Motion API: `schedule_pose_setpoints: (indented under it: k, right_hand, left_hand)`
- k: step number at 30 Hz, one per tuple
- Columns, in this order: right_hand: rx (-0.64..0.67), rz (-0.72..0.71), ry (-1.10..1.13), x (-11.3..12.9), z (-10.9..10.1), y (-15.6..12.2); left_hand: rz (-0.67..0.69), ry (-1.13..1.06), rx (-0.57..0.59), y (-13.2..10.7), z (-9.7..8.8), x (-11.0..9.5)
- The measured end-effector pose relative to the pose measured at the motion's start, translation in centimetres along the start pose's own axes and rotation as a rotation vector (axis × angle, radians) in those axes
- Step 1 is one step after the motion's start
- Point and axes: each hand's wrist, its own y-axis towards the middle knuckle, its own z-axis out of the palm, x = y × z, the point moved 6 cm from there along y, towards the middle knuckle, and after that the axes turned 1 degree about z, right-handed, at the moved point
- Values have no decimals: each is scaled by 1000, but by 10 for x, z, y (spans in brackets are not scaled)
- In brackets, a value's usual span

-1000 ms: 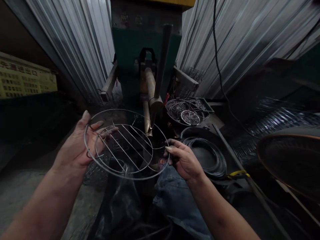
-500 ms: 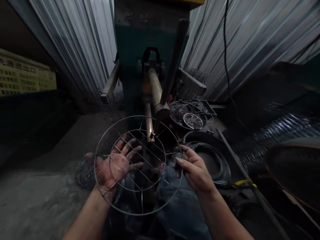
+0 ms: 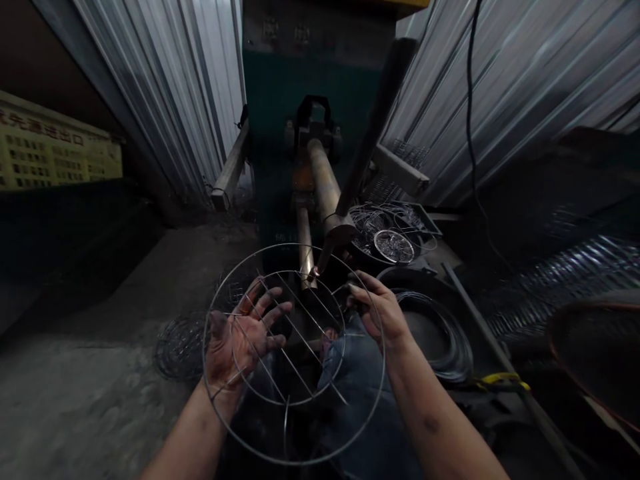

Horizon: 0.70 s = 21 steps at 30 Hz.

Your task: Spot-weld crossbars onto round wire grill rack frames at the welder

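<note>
A round wire rack (image 3: 291, 342), with an outer ring, a smaller inner ring and several parallel cross wires, is tilted in front of me. My left hand (image 3: 245, 333) lies palm up beneath its left side, fingers spread and open; the wires cross over palm and wrist. On the right, my right hand (image 3: 377, 310) is closed in a pinch at a short wire spoke by the rack's rim. The rack's far edge is at the tips of the welding machine's lower brass-coloured rod (image 3: 306, 247) and upper arm (image 3: 326, 180); whether they touch the rack I cannot tell.
The green machine body (image 3: 280, 87) stands ahead, a dark lever (image 3: 377, 120) slanting from its arm. Right are a basin of wire pieces (image 3: 367, 220), a wire coil (image 3: 450, 347) and a long bar (image 3: 480, 327). A yellow crate (image 3: 60, 150) stands left; tangled wire (image 3: 180, 347) lies on the floor.
The rack sits slightly lower and further right in view, its near edge dropped. My left hand's fingers have curled a little. My right fingers have shifted inward from the outer ring.
</note>
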Motion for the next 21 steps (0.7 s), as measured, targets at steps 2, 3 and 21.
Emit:
schedule_pose_setpoints:
  k: [2,3,21]
  right_hand:
    - [85,1,16,-2,11,11]
    - [114,6,19,-2,16,15]
    - [152,-106,5,7,39,23]
  left_hand:
    - [-30,7,7,1,2,3]
    - [-47,9,6,2,2,4]
    - [-215,-161,36,29,-5,-8]
